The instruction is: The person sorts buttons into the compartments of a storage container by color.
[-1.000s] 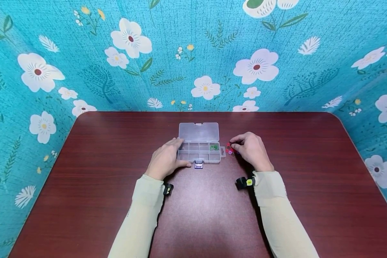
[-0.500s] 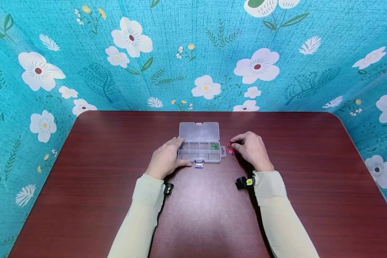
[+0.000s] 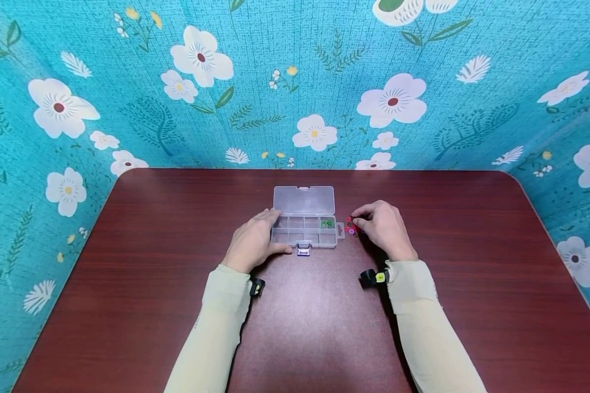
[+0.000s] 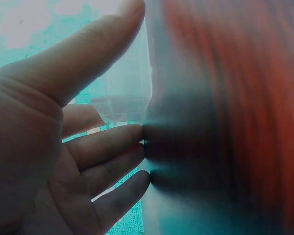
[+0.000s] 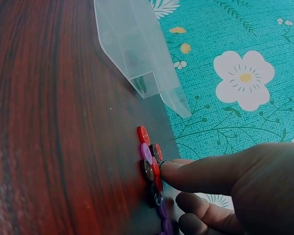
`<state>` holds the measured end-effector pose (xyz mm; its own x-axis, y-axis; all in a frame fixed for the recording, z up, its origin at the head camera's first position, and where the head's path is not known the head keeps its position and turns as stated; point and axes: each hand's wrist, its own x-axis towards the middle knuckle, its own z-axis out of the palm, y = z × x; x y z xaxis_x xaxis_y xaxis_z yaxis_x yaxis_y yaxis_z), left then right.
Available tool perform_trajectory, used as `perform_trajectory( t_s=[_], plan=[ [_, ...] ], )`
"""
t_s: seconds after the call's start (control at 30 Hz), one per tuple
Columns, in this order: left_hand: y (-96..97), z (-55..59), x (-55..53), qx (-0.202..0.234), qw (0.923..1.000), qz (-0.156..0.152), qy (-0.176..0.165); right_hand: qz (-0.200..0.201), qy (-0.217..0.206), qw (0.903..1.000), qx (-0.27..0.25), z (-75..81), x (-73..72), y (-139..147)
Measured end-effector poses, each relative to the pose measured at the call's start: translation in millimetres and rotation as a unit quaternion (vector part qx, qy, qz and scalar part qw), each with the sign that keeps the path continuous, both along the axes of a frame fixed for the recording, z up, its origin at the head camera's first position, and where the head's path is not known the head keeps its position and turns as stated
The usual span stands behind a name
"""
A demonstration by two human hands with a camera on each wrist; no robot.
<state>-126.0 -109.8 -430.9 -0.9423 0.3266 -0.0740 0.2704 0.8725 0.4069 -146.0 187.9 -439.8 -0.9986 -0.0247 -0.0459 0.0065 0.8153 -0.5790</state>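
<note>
A clear plastic compartment box [image 3: 305,238] lies on the table with its lid [image 3: 304,201] raised at the back. My left hand [image 3: 252,240] holds its left end, thumb along the front edge and fingers at the far side. Green buttons [image 3: 326,224] sit in the back right compartment. Just right of the box, my right hand [image 3: 383,229] has thumb and index finger at a small group of loose buttons [image 5: 146,152], red, purple and dark. In the right wrist view, the fingertips appear to pinch a dark button [image 5: 164,163], largely hidden by the thumb.
The brown wooden table [image 3: 305,327] extends around both arms. A blue flowered cloth [image 3: 255,82] hangs behind its far edge. A hanging tab [image 3: 341,230] juts from the box's right end, and a latch [image 3: 303,250] sticks out at its front.
</note>
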Motion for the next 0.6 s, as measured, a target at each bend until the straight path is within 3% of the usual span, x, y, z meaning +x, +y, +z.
perform_trajectory(
  t_s=[0.6],
  plan=[
    [-0.5,0.4,0.2,0.003,1.0,0.003,-0.004,0.004,-0.006,1.0,0.005,2.0,0.3,-1.1]
  ],
)
